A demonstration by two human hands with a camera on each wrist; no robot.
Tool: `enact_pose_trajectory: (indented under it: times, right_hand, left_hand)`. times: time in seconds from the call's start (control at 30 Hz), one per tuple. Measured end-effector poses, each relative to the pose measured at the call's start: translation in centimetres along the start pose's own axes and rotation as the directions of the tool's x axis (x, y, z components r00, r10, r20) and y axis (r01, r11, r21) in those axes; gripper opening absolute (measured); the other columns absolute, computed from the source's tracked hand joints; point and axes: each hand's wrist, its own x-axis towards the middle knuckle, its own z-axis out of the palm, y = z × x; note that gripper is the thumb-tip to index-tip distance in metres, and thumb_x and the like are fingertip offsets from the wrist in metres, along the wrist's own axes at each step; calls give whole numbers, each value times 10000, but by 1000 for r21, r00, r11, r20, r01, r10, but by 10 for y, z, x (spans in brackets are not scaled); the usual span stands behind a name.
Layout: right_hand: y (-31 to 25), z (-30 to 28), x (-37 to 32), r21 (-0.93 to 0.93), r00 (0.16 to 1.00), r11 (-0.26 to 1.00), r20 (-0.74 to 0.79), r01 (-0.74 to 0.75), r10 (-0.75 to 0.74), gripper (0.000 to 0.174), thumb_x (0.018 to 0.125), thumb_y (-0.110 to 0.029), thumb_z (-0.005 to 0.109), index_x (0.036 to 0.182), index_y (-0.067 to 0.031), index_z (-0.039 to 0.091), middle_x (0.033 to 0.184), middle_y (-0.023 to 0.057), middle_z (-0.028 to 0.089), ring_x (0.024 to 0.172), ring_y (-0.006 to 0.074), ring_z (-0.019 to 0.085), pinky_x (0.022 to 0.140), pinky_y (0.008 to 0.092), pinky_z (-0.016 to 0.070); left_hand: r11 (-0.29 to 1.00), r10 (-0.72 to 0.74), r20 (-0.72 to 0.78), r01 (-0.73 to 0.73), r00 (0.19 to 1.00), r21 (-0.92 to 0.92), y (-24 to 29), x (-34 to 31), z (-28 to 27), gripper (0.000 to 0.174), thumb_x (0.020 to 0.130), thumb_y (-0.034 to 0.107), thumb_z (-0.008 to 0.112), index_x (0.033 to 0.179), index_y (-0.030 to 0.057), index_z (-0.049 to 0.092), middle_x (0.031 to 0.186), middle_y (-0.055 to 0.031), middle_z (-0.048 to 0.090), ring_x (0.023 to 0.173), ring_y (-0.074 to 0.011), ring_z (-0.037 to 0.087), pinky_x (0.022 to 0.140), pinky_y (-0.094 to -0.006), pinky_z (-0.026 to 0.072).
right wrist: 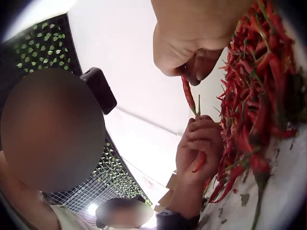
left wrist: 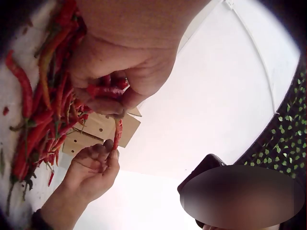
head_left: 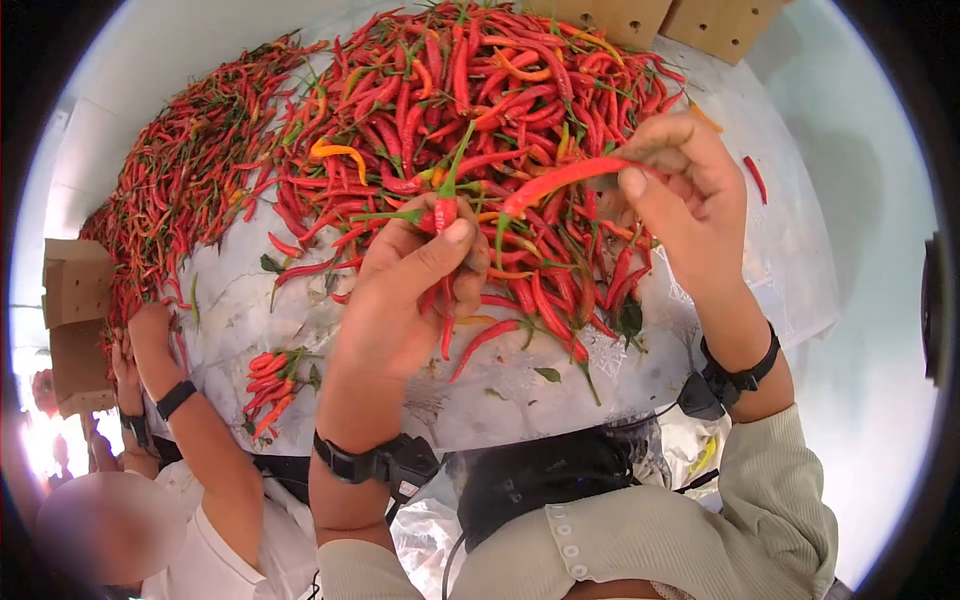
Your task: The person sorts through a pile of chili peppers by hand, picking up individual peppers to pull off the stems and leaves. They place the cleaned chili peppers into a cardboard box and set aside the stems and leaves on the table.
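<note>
The left hand (head_left: 400, 290) holds several red peppers (head_left: 445, 213) in its curled fingers, green stems pointing up and left, the thumb pressed over them. Between thumb and fingers, the right hand (head_left: 700, 205) pinches the tip end of one long red pepper (head_left: 565, 180); its green stem end lies beside the left fingers. The left wrist view shows peppers (left wrist: 108, 91) inside the left hand (left wrist: 124, 62). From the right wrist view, the right hand (right wrist: 192, 43) has the pepper (right wrist: 188, 93) hanging toward the left hand (right wrist: 201, 143).
A large pepper heap (head_left: 460, 80) covers the back of the table (head_left: 240, 290), with another heap (head_left: 200, 140) at left. A small pepper bunch (head_left: 270, 385) lies near the front edge. Cardboard boxes (head_left: 715, 25) stand behind. Another person's arm (head_left: 200, 430) reaches in at left.
</note>
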Motion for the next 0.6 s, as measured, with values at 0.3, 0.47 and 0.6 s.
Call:
enact_pose_trajectory:
  times: [0.3, 0.47, 0.6]
  right_hand:
    - [6, 8, -5, -8, 993, 997, -91, 81, -81, 175, 782, 63, 620, 923, -1, 540, 875, 78, 621, 774, 138, 621, 650, 246, 500]
    - [9, 15, -6, -454, 853, 723, 232, 520, -468, 153, 697, 33, 701, 798, -41, 613, 827, 104, 645, 673, 182, 624, 579, 270, 495]
    - [13, 19, -6, -452, 781, 638, 388, 624, -489, 224, 659, 39, 732, 822, -61, 616, 826, 106, 639, 670, 212, 626, 551, 279, 498]
  left_hand:
    - [991, 134, -111, -130, 985, 40, 0, 0, 4, 149, 862, 104, 591, 982, 63, 513, 885, -92, 616, 685, -125, 600, 525, -220, 442]
    - [986, 153, -100, -145, 983, 83, -1, -1, 12, 195, 841, 126, 633, 983, 69, 513, 852, -81, 615, 640, -117, 576, 479, -212, 404]
    - [984, 174, -58, -172, 983, 41, -2, -1, 7, 215, 821, 119, 660, 975, 65, 520, 765, -33, 568, 560, -81, 485, 430, -203, 318]
